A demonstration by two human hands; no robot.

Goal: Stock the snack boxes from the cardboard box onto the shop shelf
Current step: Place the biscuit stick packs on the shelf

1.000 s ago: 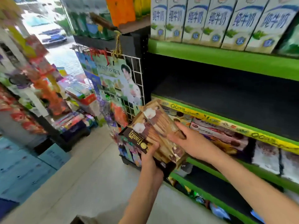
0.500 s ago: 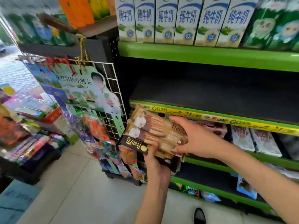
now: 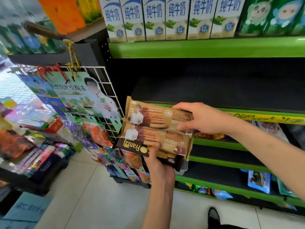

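Snack packs, right fingers atop, left fingers beneath

top snack pack levelled, right hand shifted to its end

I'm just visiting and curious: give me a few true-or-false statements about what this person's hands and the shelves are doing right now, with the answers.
1. The right hand grips the top tan snack pack. True.
2. The left hand hangs idle at the person's side. False: it holds the stack from below, thumb on the dark snack pack.
3. The dark shelf behind the packs is crammed with goods. False: the part in view shows no goods.
4. Milk cartons stand on the green shelf above. True.
5. The packs already lie on the shelf. False: both hands hold them in front of it.
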